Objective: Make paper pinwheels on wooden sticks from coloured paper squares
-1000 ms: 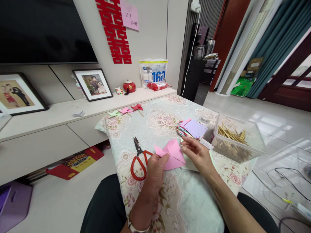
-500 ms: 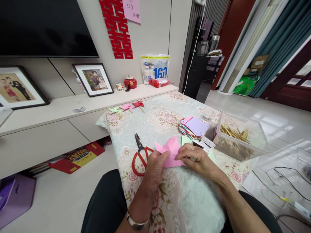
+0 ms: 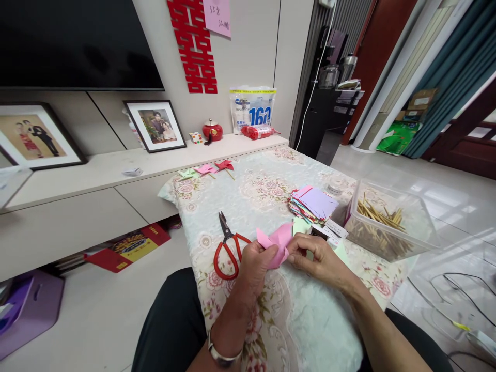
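Note:
Both my hands pinch one piece of pink paper [image 3: 276, 239], folded into pointed flaps, just above the flowered tablecloth [image 3: 271, 196]. My left hand [image 3: 256, 263] grips its left side with thumb and fingers closed. My right hand [image 3: 315, 257] presses its fingers together on the right side. Red-handled scissors [image 3: 228, 248] lie shut on the cloth just left of my left hand. A stack of coloured paper squares [image 3: 313, 202] sits beyond my right hand. A pale green sheet [image 3: 300, 225] lies partly under the pink paper.
A clear plastic box of wooden sticks [image 3: 382, 225] stands at the right. Three finished paper pinwheels [image 3: 207, 169] lie at the table's far edge. Behind runs a low shelf [image 3: 96, 178] with framed photos, a red pot and a bag. Cables lie on the floor at right.
My right hand has come in from beside the paper and closed on it. The pink paper has been gathered from a wide spread shape into a smaller bunch between both hands.

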The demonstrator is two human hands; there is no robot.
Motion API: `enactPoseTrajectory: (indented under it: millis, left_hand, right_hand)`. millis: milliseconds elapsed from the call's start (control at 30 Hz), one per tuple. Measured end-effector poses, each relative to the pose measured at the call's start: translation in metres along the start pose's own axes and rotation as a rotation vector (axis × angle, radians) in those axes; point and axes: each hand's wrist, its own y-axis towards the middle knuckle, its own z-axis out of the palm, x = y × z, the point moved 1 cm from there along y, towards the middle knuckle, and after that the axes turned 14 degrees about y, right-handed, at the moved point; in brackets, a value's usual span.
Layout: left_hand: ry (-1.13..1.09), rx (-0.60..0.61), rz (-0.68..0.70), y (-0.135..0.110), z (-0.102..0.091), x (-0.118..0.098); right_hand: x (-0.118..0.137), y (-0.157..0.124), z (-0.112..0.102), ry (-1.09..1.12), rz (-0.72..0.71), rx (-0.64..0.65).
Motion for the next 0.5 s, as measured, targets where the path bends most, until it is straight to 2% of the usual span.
enactPoseTrajectory:
  millis: [167,500]
  left_hand:
    - [0.056,-0.012,-0.002,-0.001,0.000,-0.001]
    - [0.066,0.026,-0.013,0.000,0.001,-0.001]
  right_hand:
    - [0.000,0.002,0.004,-0.028,0.065,-0.028]
    - [-0.011,0.005,0.007,-0.148,0.107,-0.081]
